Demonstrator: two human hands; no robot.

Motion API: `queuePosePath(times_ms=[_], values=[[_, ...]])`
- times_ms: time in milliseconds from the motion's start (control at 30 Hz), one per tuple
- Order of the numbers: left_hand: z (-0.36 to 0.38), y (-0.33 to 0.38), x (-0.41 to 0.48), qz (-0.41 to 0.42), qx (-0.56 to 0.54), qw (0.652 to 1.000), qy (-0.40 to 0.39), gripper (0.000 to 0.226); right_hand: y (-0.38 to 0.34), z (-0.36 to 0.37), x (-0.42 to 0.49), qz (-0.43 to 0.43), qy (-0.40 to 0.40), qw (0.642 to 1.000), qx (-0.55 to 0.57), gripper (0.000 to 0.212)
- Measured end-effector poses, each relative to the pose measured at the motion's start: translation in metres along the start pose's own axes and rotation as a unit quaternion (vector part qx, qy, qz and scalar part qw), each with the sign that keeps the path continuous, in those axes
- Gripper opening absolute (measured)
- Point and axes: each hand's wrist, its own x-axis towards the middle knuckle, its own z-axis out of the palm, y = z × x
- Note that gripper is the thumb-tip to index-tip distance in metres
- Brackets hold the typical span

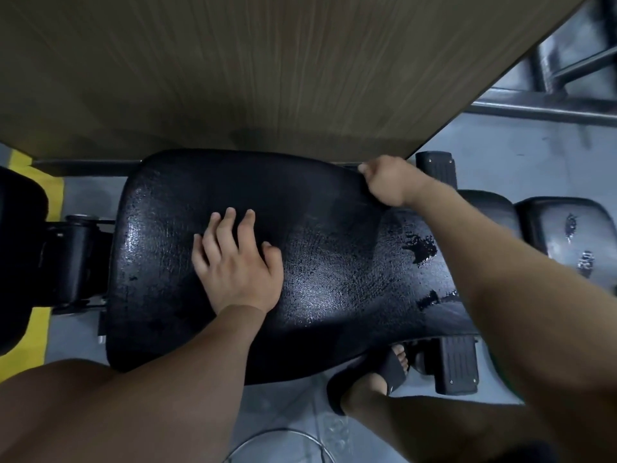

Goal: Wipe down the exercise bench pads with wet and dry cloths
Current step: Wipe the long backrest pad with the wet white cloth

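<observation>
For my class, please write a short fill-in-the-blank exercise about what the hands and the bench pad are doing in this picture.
1. The left hand lies ____ on the wide black cracked vinyl bench pad.
2. The right hand grips the pad's far ____.
3. Neither hand visibly holds a ____.
4. The foot beside the bench wears a black ____.

Missing words: flat; edge; cloth; sandal

Black bench pad (317,262) fills mid-frame, surface glossy w/ wet patches toward its right end. Left hand (238,265) lies flat on pad centre, fingers spread, palm down. Right hand (387,182) curled over pad's far edge, upper right, gripping it. No cloth visible in either hand. Wood-grain panel (233,68) just beyond pad. Sandalled foot (377,375) below pad's near-right edge. Second pad (567,235) right of it.
</observation>
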Motion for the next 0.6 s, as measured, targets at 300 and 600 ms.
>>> queuePosePath(times_ms=[300,600], values=[[-0.001,0.001,0.0,-0.001,-0.012,1.0,0.015,0.056,0.089,-0.005,-0.044,0.121,0.078,0.987,-0.064,0.034],[-0.001,0.001,0.0,-0.002,-0.013,1.0,0.005,0.056,0.055,0.032,-0.045,-0.042,0.191,0.981,-0.018,0.033]])
